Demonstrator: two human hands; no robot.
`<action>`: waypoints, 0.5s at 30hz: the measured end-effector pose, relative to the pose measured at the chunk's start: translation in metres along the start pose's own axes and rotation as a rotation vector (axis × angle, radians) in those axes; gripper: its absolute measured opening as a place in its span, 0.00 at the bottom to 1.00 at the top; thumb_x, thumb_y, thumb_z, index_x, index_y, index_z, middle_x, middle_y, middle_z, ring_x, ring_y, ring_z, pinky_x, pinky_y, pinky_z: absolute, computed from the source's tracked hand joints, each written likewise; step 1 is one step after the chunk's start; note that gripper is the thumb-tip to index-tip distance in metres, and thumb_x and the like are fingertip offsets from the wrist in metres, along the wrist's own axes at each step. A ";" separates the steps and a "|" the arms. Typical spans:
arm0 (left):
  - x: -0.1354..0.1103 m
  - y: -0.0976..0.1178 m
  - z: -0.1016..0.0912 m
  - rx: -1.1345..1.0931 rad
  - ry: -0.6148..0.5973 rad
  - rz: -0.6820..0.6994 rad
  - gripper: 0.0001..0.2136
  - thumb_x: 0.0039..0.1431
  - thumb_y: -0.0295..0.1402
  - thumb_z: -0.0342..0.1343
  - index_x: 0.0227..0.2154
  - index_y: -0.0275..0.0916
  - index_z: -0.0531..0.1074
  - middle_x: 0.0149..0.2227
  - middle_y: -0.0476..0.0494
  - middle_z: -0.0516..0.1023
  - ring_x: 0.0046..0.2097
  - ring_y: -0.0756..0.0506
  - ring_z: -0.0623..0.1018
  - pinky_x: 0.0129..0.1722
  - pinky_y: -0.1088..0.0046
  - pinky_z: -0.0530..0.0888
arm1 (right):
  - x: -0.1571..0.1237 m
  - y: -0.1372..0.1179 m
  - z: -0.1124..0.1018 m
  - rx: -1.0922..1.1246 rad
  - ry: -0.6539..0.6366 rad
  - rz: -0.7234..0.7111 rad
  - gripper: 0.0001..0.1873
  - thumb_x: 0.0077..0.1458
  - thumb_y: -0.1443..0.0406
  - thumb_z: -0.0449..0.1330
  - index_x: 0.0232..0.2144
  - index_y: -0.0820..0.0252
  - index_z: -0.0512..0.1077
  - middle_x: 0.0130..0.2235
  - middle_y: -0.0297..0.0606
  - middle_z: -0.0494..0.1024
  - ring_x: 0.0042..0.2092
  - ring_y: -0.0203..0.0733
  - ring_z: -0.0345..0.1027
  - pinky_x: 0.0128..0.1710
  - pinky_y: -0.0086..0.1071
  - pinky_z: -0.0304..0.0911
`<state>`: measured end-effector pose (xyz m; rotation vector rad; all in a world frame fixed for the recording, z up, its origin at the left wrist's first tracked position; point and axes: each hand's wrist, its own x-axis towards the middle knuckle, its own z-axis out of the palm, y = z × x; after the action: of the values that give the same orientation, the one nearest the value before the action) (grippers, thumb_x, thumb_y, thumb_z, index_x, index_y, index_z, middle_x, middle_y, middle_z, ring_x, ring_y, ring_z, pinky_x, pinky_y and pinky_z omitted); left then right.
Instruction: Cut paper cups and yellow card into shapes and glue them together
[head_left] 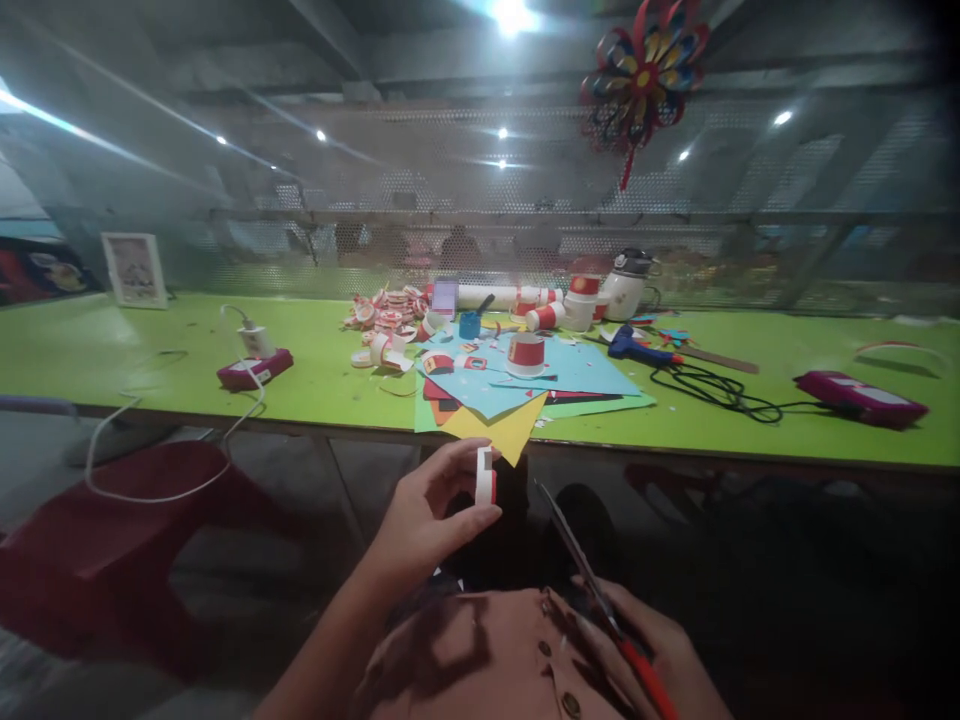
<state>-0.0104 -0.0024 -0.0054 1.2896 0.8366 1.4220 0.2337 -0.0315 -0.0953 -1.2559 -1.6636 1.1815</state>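
Note:
Between the thumb and fingers of my left hand is a small white and red piece of paper cup, held upright in front of the table edge. My right hand, low at the right, grips scissors with red handles; the blades point up and forward and look closed. The scissors are apart from the cup piece. Ahead, coloured paper sheets lie on the green table, a yellow one hanging over its edge. A red and white paper cup stands on the blue sheet.
On the green table lie a pile of cut cup pieces, a blue glue gun with a black cord, and two purple power strips. A kettle stands behind. A red stool is at left.

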 end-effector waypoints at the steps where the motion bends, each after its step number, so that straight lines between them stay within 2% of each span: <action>1: 0.000 0.001 0.002 0.010 -0.013 0.001 0.22 0.46 0.27 0.64 0.47 0.41 0.72 0.46 0.38 0.75 0.43 0.44 0.73 0.43 0.71 0.68 | 0.000 0.001 0.000 0.005 0.012 -0.012 0.17 0.52 0.58 0.61 0.43 0.60 0.75 0.43 0.45 0.80 0.41 0.49 0.77 0.39 0.32 0.73; 6: 0.000 0.006 0.005 0.048 -0.089 -0.019 0.22 0.48 0.29 0.63 0.48 0.41 0.72 0.47 0.38 0.74 0.45 0.43 0.72 0.45 0.71 0.68 | 0.001 -0.002 -0.006 -0.117 0.036 -0.150 0.15 0.53 0.59 0.60 0.42 0.60 0.76 0.41 0.43 0.80 0.43 0.48 0.75 0.44 0.31 0.69; 10: 0.000 0.004 0.004 0.019 -0.117 -0.022 0.21 0.46 0.30 0.64 0.47 0.40 0.73 0.47 0.39 0.73 0.46 0.43 0.72 0.44 0.72 0.68 | 0.002 0.000 -0.009 -0.144 0.004 -0.149 0.16 0.56 0.58 0.57 0.43 0.60 0.74 0.42 0.44 0.80 0.41 0.46 0.76 0.43 0.28 0.69; 15: 0.002 0.002 0.001 -0.262 -0.066 -0.071 0.20 0.47 0.33 0.63 0.45 0.36 0.72 0.44 0.38 0.74 0.41 0.43 0.75 0.36 0.75 0.72 | 0.003 0.010 -0.009 -0.209 -0.030 -0.192 0.17 0.56 0.58 0.57 0.45 0.60 0.73 0.44 0.43 0.79 0.44 0.46 0.75 0.44 0.27 0.68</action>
<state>-0.0101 -0.0011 -0.0027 1.0912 0.6227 1.3746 0.2441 -0.0254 -0.1017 -1.1753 -1.9227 0.9349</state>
